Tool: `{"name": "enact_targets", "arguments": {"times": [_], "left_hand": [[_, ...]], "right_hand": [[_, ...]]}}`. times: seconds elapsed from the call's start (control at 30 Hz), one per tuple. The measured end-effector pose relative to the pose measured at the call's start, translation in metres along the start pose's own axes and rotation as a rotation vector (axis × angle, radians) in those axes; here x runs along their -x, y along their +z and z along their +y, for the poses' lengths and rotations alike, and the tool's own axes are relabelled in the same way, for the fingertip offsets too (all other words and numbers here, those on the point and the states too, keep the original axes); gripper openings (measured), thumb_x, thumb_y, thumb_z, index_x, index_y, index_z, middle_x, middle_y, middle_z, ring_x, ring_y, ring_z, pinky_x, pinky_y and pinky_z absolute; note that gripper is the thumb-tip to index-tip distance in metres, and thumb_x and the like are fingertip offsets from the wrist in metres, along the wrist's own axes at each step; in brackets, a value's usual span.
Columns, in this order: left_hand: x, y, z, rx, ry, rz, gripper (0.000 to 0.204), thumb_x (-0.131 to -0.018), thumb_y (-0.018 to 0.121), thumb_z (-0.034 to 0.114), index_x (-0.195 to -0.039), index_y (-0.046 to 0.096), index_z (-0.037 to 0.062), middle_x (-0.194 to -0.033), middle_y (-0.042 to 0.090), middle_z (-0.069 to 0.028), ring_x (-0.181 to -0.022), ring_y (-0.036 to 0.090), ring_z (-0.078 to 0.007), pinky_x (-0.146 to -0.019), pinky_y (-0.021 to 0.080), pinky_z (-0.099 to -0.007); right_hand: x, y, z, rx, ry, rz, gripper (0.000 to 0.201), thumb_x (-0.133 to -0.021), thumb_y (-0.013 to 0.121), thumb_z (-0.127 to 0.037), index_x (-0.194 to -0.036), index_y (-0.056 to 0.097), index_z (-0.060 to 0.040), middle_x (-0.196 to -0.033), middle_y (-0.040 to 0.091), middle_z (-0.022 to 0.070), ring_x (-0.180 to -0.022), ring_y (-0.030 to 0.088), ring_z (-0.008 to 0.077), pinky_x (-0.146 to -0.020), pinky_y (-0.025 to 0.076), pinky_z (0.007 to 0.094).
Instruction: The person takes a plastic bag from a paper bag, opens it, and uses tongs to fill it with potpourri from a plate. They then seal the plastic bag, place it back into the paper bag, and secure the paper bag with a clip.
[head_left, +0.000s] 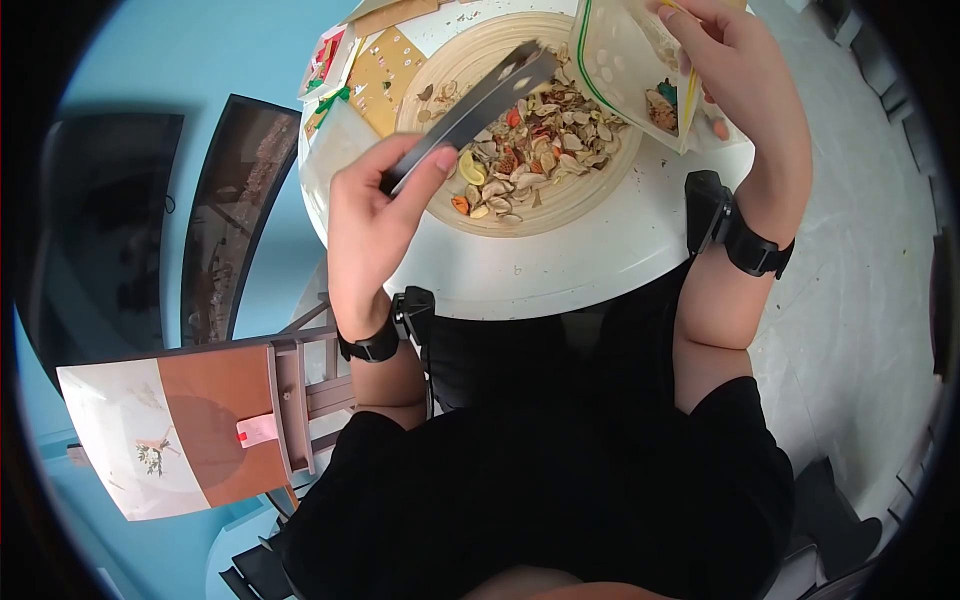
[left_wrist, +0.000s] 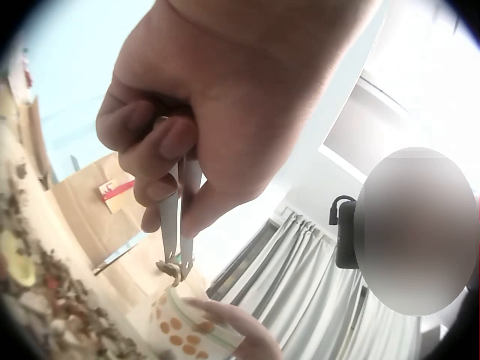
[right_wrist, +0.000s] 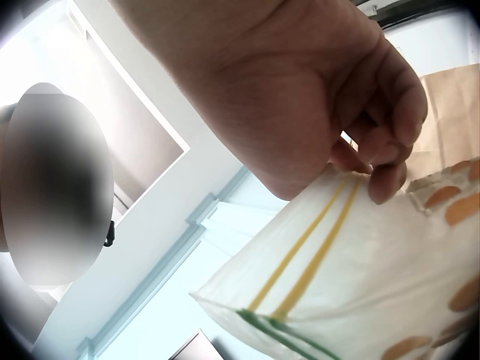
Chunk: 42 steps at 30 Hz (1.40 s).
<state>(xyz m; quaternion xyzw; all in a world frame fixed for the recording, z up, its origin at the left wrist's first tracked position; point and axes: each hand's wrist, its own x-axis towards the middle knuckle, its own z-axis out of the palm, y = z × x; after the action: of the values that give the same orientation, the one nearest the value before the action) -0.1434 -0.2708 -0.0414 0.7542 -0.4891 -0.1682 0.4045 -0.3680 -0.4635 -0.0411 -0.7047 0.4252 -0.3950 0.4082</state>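
My left hand (head_left: 375,215) grips a pair of metal tongs (head_left: 455,120) that reaches over a round wooden tray (head_left: 520,228). A small dried piece (left_wrist: 174,268) is pinched at the tongs' tips in the left wrist view, close to the bag's mouth. Dried petals and slices (head_left: 560,150) cover much of the tray, with a yellow lemon slice (head_left: 472,168) near its left side. My right hand (head_left: 745,80) pinches the upper edge of a clear zip bag (head_left: 622,60) printed with orange ovals. Some dark and teal bits (head_left: 662,105) show low in the bag.
The tray stands on a white round table (head_left: 520,285). At the back left are a small box (head_left: 325,62) with red and green bits, a tan sheet (head_left: 385,80) and a translucent bag (head_left: 345,150). Brown paper (right_wrist: 450,112) lies beyond the right hand.
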Motion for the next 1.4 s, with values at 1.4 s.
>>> {"name": "enact_targets", "arguments": {"times": [1.4], "left_hand": [[-0.012, 0.019, -0.051, -0.221, -0.213, -0.132, 0.032, -0.094, 0.075, 0.029, -0.099, 0.072, -0.0025, -0.063, 0.061, -0.0052, -0.059, 0.045, -0.0093, -0.056, 0.040, -0.0284]], "right_hand": [[-0.006, 0.003, 0.002, 0.010, 0.076, 0.008, 0.032, -0.099, 0.060, -0.022, -0.087, 0.073, 0.0046, -0.061, 0.060, 0.0015, -0.049, 0.053, 0.0090, -0.044, 0.041, 0.0279]]}}
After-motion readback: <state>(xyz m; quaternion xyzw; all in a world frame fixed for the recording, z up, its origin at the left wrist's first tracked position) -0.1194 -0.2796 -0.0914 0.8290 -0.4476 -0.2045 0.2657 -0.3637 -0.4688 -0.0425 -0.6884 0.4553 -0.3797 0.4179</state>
